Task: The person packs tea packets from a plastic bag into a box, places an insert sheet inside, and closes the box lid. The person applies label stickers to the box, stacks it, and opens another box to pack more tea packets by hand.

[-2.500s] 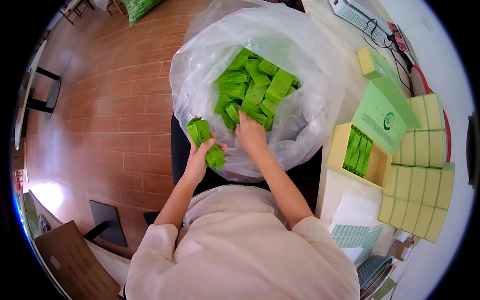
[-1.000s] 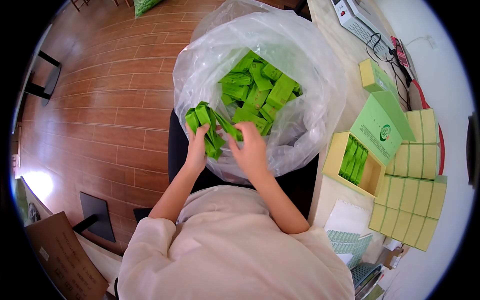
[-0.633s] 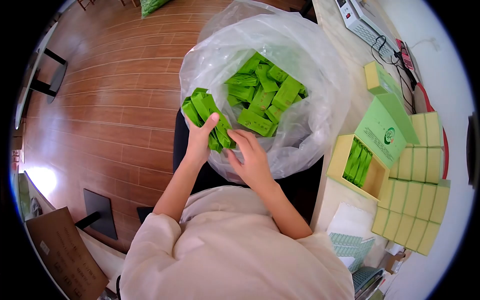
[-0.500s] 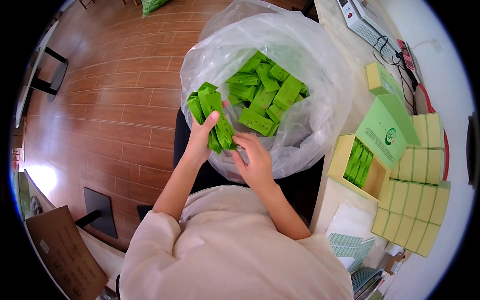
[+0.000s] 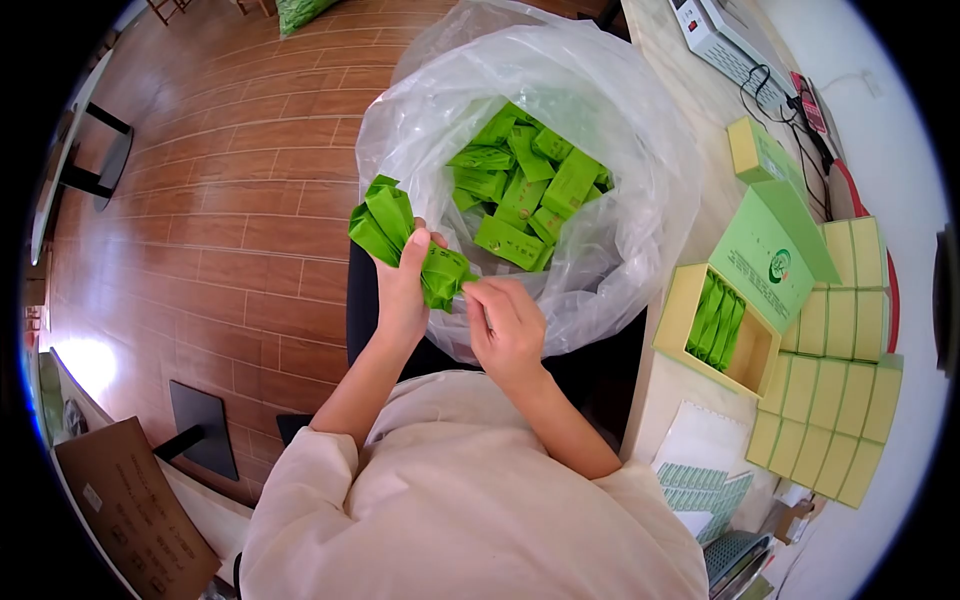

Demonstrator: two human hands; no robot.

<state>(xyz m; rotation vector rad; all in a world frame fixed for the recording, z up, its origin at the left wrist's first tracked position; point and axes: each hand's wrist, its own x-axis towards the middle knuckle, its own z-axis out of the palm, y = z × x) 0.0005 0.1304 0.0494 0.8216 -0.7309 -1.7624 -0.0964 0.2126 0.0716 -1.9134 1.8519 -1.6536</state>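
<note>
Several green packets (image 5: 385,222) are bunched in my left hand (image 5: 402,290), its thumb across them, at the near left edge of the clear plastic bag (image 5: 640,180). My right hand (image 5: 508,328) pinches the lower end of the bunch with thumb and forefinger. Inside the bag lies a heap of loose green packets (image 5: 520,190). To the right, an open yellow box (image 5: 680,305) with a green lid (image 5: 765,245) holds several green packets (image 5: 715,322) standing side by side at its left; bare box floor shows at its right.
Stacked yellow boxes (image 5: 825,400) stand along the wall, right of the open box. Another box (image 5: 755,150), a white device (image 5: 725,45) and black cables lie further back. Label sheets (image 5: 700,480) are on the near tabletop. A brown carton (image 5: 135,510) sits lower left.
My right hand took a packet out of the bag and brought it to the bunch in my left hand. The bunch has since tilted, its top end leaning left.
</note>
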